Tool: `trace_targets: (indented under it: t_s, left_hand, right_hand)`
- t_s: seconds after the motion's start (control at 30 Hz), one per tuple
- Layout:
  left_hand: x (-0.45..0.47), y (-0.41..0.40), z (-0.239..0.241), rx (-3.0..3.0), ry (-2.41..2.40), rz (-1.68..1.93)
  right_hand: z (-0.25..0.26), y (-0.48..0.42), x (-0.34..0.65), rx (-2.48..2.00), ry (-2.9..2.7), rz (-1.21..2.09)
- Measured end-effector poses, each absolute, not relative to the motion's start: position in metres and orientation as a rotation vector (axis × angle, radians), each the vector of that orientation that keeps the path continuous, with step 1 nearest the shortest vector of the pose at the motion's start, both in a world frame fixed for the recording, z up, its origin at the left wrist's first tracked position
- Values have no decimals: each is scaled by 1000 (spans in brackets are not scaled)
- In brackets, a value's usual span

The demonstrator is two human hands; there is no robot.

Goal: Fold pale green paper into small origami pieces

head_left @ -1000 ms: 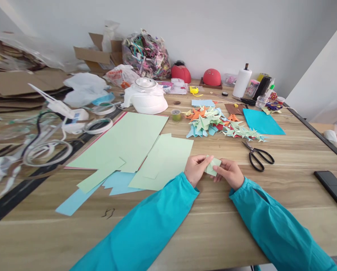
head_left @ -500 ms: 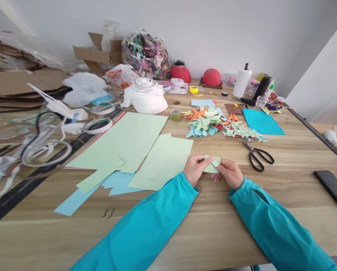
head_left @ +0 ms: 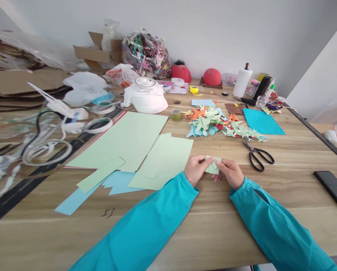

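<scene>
A small piece of folded light-green paper (head_left: pixel 211 169) is held between my two hands, over the wooden table. My left hand (head_left: pixel 195 168) pinches its left side, thumb on top. On its right side, the thumb and fingers of my right hand (head_left: pixel 229 172) press the folds, the lower fingers curled beneath. Ahead lies a pile of folded paper cranes (head_left: pixel 206 121) in green, blue, orange and red. Black-handled scissors (head_left: pixel 257 154) rest to the right of my hands. To the left are green paper sheets (head_left: pixel 168 162), overlapping blue paper pieces (head_left: pixel 119 182).
A phone (head_left: pixel 332 188) lies near the right edge. Behind the cranes are a teal cloth (head_left: pixel 264 121) and a yellow tape measure (head_left: pixel 194 89). A glue gun (head_left: pixel 72 113), tape rolls (head_left: pixel 99 125) and cardboard (head_left: pixel 18 82) crowd the left side. A white bottle (head_left: pixel 242 82) stands at the back.
My right thumb has shifted slightly up and left on the green paper, whose top fold now looks a little different. Both arms stay nearly in place.
</scene>
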State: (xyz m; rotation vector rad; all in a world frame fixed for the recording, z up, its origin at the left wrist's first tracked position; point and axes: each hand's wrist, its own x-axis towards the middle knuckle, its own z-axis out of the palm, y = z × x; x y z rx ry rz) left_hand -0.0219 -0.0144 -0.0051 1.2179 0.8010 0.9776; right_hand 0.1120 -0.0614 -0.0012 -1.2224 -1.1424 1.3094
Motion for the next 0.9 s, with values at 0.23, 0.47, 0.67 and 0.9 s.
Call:
trace_targets:
  t_s: [0.23, 0.47, 0.67, 0.9]
  left_hand:
    - [-23, -14, -4, 1259, 800, 974]
    - [-23, -13, -6, 1241, 742, 965]
    - [-22, -14, -5, 1221, 721, 964]
    - [-22, -15, -4, 1192, 661, 946]
  right_hand:
    - [-2, -61, 111, -1256, -1190, 1281]
    - [-3, -60, 111, -1275, -1186, 1263]
    - [-4, -59, 110, -1293, -1210, 1240]
    - [-5, -59, 110, -1290, -1224, 1207]
